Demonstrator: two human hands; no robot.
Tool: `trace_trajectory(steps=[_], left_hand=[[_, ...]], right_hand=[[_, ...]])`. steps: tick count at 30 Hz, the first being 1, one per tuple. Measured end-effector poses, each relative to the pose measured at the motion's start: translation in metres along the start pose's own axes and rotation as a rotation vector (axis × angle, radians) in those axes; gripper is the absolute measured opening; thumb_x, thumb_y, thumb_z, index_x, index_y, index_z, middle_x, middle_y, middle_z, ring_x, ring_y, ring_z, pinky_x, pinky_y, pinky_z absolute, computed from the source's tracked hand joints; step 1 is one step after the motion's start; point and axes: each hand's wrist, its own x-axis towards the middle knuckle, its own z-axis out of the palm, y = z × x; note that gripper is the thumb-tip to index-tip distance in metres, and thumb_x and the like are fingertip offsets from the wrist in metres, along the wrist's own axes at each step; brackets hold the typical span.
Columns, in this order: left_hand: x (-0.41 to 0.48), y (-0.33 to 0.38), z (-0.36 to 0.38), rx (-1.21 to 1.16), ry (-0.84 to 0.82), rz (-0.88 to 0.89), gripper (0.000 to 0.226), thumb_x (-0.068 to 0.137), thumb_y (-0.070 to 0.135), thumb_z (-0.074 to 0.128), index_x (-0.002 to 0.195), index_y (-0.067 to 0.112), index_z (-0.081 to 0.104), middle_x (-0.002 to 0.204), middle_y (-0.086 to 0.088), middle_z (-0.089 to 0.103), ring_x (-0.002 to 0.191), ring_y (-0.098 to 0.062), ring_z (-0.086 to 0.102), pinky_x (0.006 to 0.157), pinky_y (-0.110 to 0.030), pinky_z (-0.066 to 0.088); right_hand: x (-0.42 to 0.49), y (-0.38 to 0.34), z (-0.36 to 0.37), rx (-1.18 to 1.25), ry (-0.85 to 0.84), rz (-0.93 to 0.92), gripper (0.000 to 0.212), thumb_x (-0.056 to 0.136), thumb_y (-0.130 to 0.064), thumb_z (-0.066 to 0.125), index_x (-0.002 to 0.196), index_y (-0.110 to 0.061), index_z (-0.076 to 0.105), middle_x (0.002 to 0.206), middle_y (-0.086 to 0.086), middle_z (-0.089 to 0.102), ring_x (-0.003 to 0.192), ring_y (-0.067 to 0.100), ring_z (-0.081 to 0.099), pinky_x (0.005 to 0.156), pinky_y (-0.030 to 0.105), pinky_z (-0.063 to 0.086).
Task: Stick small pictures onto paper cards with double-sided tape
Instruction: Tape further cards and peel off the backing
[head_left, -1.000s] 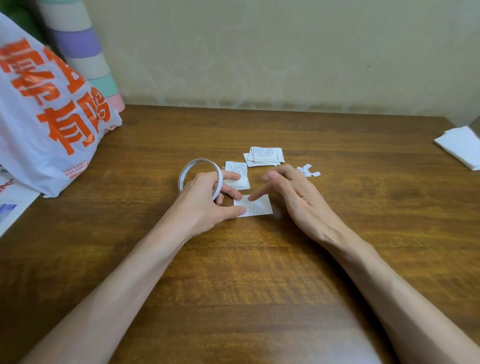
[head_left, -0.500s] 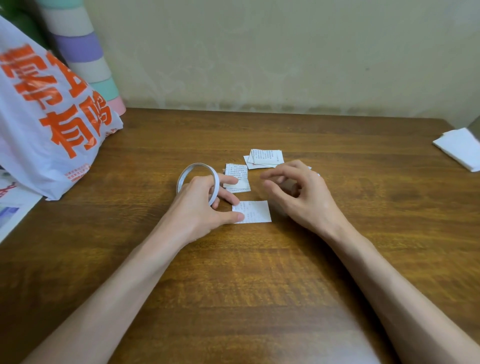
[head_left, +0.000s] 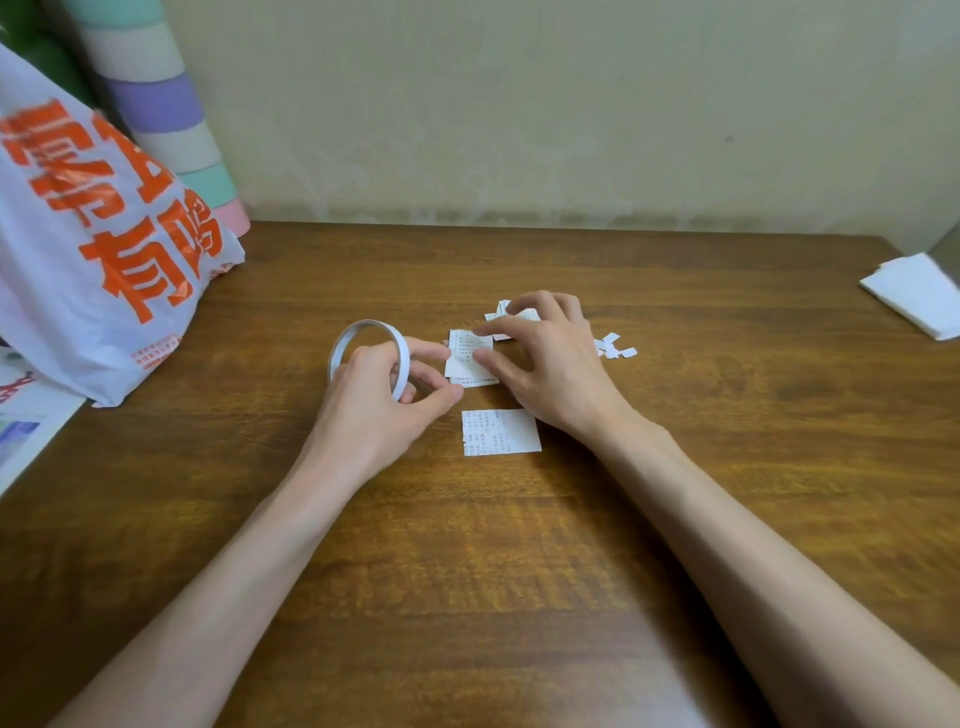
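Plastic bag (head_left: 78, 291), large orange characters: the lower row reads 有鸣; the upper row is broken by folds and the picture's edge and cannot be read for certain
Small orange print (head_left: 156, 354) near the bag's bottom: too small to read
Near paper slip (head_left: 501, 432): rows of fine grey print, illegible
Upper paper slip (head_left: 466, 353): fine print, also illegible

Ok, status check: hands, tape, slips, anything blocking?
Left hand grips tape roll. Right hand pinches stacked slip. Loose slip lies flat, nearer, untouched. Nothing blocking.
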Motion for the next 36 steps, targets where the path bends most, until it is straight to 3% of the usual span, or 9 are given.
trace_trajectory(steps=[4, 12, 15, 19, 23, 26, 28, 31, 36], left_hand=[[0.002, -0.001, -0.002, 0.028, 0.067, 0.010, 0.026, 0.090, 0.029, 0.082, 0.114, 0.029, 0.074, 0.082, 0.012, 0.074, 0.054, -0.002, 0.048, 0.063, -0.023, 0.052], [0.003, 0.000, -0.003, 0.029, 0.109, -0.020, 0.023, 0.091, 0.032, 0.080, 0.113, 0.027, 0.075, 0.084, 0.016, 0.073, 0.058, -0.004, 0.055, 0.065, -0.026, 0.053], [0.003, 0.002, -0.004, 0.009, 0.124, -0.058, 0.029, 0.092, 0.041, 0.077, 0.118, 0.028, 0.075, 0.092, 0.020, 0.073, 0.070, -0.002, 0.063, 0.074, -0.028, 0.057], [0.002, 0.007, -0.003, -0.117, 0.127, -0.122, 0.042, 0.090, 0.055, 0.074, 0.125, 0.031, 0.072, 0.097, 0.019, 0.075, 0.091, 0.002, 0.070, 0.077, -0.020, 0.050], [0.000, 0.006, -0.002, -0.233, 0.109, -0.093, 0.031, 0.089, 0.035, 0.082, 0.119, 0.029, 0.077, 0.078, 0.016, 0.076, 0.077, 0.000, 0.072, 0.080, -0.024, 0.056], [-0.001, 0.007, -0.001, -0.279, 0.132, -0.083, 0.025, 0.087, 0.028, 0.085, 0.111, 0.031, 0.080, 0.076, 0.014, 0.076, 0.072, 0.000, 0.071, 0.073, -0.017, 0.051], [-0.002, 0.010, -0.001, -0.336, 0.142, -0.086, 0.021, 0.086, 0.029, 0.086, 0.106, 0.032, 0.081, 0.081, 0.010, 0.079, 0.065, 0.000, 0.067, 0.067, -0.017, 0.049], [-0.004, 0.013, 0.000, -0.384, 0.125, -0.095, 0.013, 0.088, 0.029, 0.085, 0.100, 0.026, 0.081, 0.070, 0.005, 0.076, 0.055, -0.006, 0.054, 0.061, -0.020, 0.050], [-0.004, 0.011, 0.001, -0.288, 0.030, -0.065, 0.009, 0.088, 0.036, 0.083, 0.092, 0.028, 0.082, 0.059, 0.008, 0.062, 0.055, -0.008, 0.050, 0.068, -0.023, 0.047]], right_hand=[[0.006, -0.001, 0.003, -0.105, -0.071, 0.020, 0.040, 0.097, -0.057, 0.065, 0.129, -0.035, 0.074, 0.150, -0.004, 0.050, 0.146, 0.026, 0.024, 0.109, 0.043, 0.027], [0.004, -0.002, 0.009, -0.127, 0.023, -0.042, 0.027, 0.095, -0.049, 0.071, 0.115, -0.033, 0.081, 0.138, -0.005, 0.060, 0.138, 0.027, 0.035, 0.093, 0.033, 0.021], [0.002, -0.001, 0.010, -0.031, 0.105, -0.068, 0.022, 0.093, -0.043, 0.075, 0.112, -0.033, 0.082, 0.129, -0.004, 0.065, 0.129, 0.027, 0.044, 0.094, 0.036, 0.030], [-0.006, -0.006, 0.004, 0.144, 0.133, -0.160, 0.021, 0.090, -0.038, 0.079, 0.111, -0.035, 0.082, 0.123, -0.004, 0.065, 0.121, 0.021, 0.048, 0.098, 0.034, 0.042], [-0.016, -0.011, -0.005, 0.225, 0.085, -0.211, 0.025, 0.090, -0.040, 0.079, 0.114, -0.033, 0.081, 0.119, -0.006, 0.062, 0.107, 0.012, 0.056, 0.090, 0.026, 0.044], [-0.022, -0.011, -0.008, 0.386, 0.024, -0.028, 0.042, 0.086, -0.052, 0.080, 0.124, -0.033, 0.075, 0.109, -0.009, 0.066, 0.091, 0.006, 0.064, 0.082, 0.019, 0.046], [-0.024, -0.011, -0.011, 0.540, -0.005, 0.097, 0.035, 0.085, -0.044, 0.085, 0.113, -0.024, 0.077, 0.095, -0.006, 0.073, 0.083, 0.008, 0.070, 0.080, 0.026, 0.056], [-0.026, -0.011, -0.016, 0.712, -0.046, 0.163, 0.014, 0.092, -0.024, 0.082, 0.092, -0.011, 0.076, 0.088, 0.002, 0.079, 0.085, 0.018, 0.077, 0.089, 0.042, 0.061], [-0.027, -0.009, -0.024, 0.660, -0.047, 0.166, 0.015, 0.103, -0.021, 0.067, 0.089, -0.019, 0.074, 0.085, 0.007, 0.075, 0.085, 0.028, 0.073, 0.085, 0.054, 0.060]])
